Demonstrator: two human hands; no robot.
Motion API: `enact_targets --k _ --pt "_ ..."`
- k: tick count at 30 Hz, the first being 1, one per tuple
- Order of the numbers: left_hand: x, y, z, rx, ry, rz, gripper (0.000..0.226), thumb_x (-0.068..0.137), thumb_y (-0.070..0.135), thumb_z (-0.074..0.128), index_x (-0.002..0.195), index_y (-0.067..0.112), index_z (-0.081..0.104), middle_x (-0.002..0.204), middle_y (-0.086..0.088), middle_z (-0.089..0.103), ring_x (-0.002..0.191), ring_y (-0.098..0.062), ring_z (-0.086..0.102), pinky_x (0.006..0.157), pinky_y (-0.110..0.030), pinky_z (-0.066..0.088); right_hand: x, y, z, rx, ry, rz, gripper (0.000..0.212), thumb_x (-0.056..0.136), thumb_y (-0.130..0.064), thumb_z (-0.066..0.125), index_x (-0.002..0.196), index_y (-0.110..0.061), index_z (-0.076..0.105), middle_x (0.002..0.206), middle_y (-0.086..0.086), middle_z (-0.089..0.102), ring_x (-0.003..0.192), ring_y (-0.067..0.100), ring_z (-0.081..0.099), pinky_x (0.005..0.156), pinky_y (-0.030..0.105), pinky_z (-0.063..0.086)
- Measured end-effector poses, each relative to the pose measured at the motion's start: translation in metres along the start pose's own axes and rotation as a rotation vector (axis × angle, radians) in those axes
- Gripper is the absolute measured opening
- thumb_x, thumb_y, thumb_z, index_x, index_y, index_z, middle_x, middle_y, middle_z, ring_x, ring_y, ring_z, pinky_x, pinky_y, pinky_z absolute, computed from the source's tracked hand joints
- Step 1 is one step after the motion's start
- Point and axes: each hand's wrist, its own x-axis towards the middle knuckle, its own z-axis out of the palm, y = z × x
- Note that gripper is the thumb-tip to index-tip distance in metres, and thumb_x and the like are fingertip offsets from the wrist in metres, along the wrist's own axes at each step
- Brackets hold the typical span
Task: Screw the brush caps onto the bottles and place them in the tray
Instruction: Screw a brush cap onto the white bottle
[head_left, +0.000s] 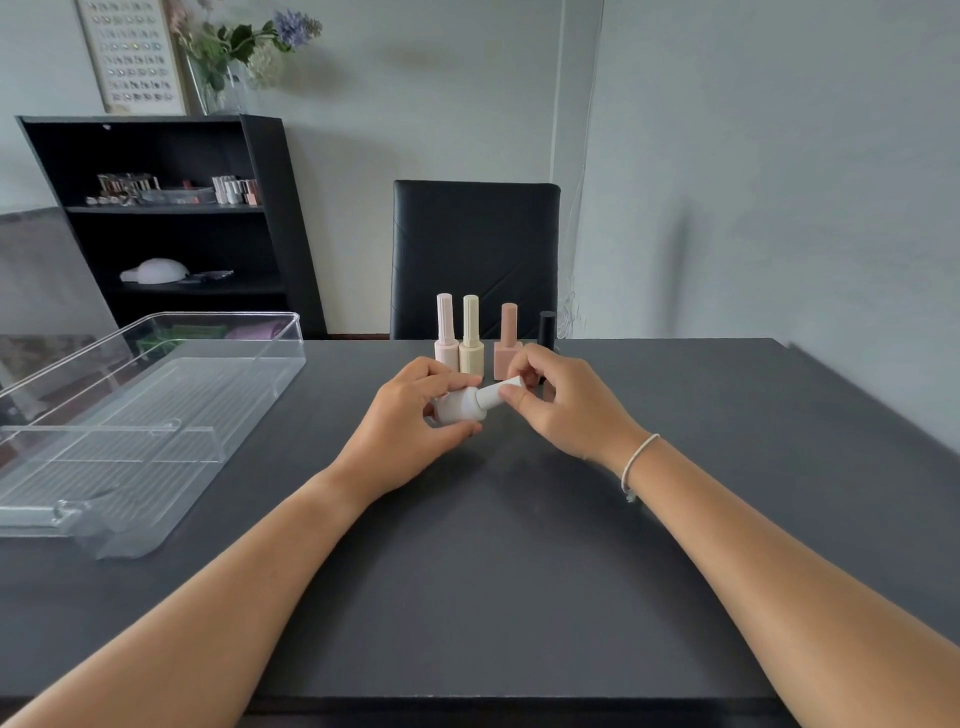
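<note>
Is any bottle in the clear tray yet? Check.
No, the clear tray holds no bottle; four stand on the table.

On the dark grey table (519, 571) in front of me, my left hand (410, 431) and right hand (561, 405) meet around a white bottle (462, 408) lying tilted, its white brush cap (496, 394) pointing right. Just behind stand four capped bottles in a row: pale pink (446, 335), cream (471, 338), dusty pink (508, 345), black (546, 330). The clear plastic tray (130, 415) sits well left. A black chair (475, 254) stands behind the table.
</note>
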Motion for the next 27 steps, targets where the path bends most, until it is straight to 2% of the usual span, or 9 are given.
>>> enact_targets --k 5,9,16,19,23,27 --pt "-0.001 -0.003 0.0 0.012 -0.016 0.007 0.044 0.075 0.02 0.073 0.117 0.021 0.062 0.102 0.01 0.051 0.096 -0.009 0.051 0.077 -0.012 0.042 0.001 -0.001 0.0 -0.03 -0.007 0.018 0.029 0.09 -0.033 0.052 0.075 -0.008 0.056 0.059 -0.004 0.049 0.055 0.011 0.045 0.056 0.025 0.038" --pt "-0.001 -0.004 0.0 0.005 -0.022 0.01 0.044 0.075 0.02 0.073 0.117 0.021 0.062 0.103 0.009 0.051 0.096 -0.01 0.051 0.08 -0.015 0.045 0.001 -0.001 0.0 -0.033 -0.006 0.02 0.033 0.091 -0.036 0.05 0.069 -0.011 0.053 0.052 -0.007 0.045 0.049 0.009 0.042 0.051 0.021 0.033" --pt "0.0 -0.005 0.001 -0.008 0.001 0.014 0.044 0.075 0.021 0.073 0.117 0.023 0.061 0.104 0.01 0.052 0.096 -0.007 0.051 0.075 -0.006 0.043 0.002 0.001 0.001 -0.021 0.019 0.017 0.035 0.089 -0.038 0.051 0.073 -0.008 0.058 0.054 -0.005 0.048 0.05 0.009 0.044 0.052 0.021 0.036" --pt "0.001 -0.005 0.001 -0.073 0.011 0.019 0.045 0.073 0.022 0.074 0.116 0.026 0.06 0.106 0.009 0.053 0.097 -0.006 0.053 0.078 -0.007 0.046 0.005 0.001 0.0 0.037 0.078 0.02 0.034 0.087 -0.039 0.054 0.073 -0.008 0.059 0.056 -0.007 0.05 0.051 0.007 0.046 0.053 0.021 0.038" --pt "0.001 -0.005 0.002 -0.15 0.002 0.02 0.051 0.072 0.023 0.077 0.119 0.03 0.057 0.104 0.009 0.056 0.093 -0.004 0.056 0.081 -0.016 0.05 0.008 0.002 -0.01 0.114 0.185 0.022 0.029 0.086 -0.034 0.058 0.07 -0.01 0.056 0.055 -0.008 0.047 0.051 0.005 0.041 0.051 0.017 0.033" --pt "0.001 -0.009 0.001 -0.11 -0.036 -0.005 0.047 0.076 0.029 0.073 0.12 0.032 0.055 0.106 0.009 0.057 0.097 0.001 0.053 0.081 -0.012 0.048 0.013 0.01 -0.027 0.127 0.36 0.053 0.023 0.086 -0.029 0.06 0.071 -0.011 0.056 0.059 -0.012 0.049 0.051 -0.002 0.045 0.051 0.009 0.034"
